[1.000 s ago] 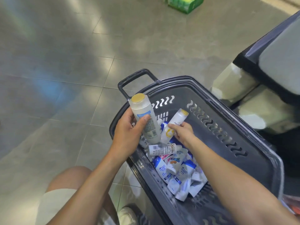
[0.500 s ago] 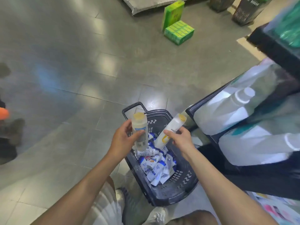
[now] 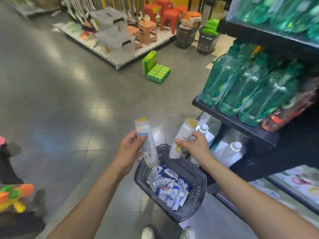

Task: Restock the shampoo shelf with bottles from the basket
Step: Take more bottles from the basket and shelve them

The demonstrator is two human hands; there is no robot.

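Change: a second ago I saw both hands down in the basket; now both bottles are lifted above it and my view has swung up to take in the shelving.
Meaning for the task: I judge the pick finished and the carry begun, with two bottles ready to place.
Left hand (image 3: 129, 149): raised over the basket's left edge, thumb and fingers wrapped round the middle of the clear bottle.
Clear bottle (image 3: 146, 144): yellow cap up, leaning left, its base hanging over the pile.
White bottle (image 3: 183, 137): yellow cap up, leaning right toward the shelving, apart from the clear one.
Right hand (image 3: 195, 145): level with the left, pinching the white bottle at its label between thumb and fingers.
Basket (image 3: 198, 171): on the floor below both hands, many small blue-and-white bottles left inside.
Shelf (image 3: 241, 121): just right of the right hand; green bottles (image 3: 241, 87) stand on it, white bottles (image 3: 229, 152) below. It is blurred, so the lower tier is probably the shampoo spot, but I cannot be sure.
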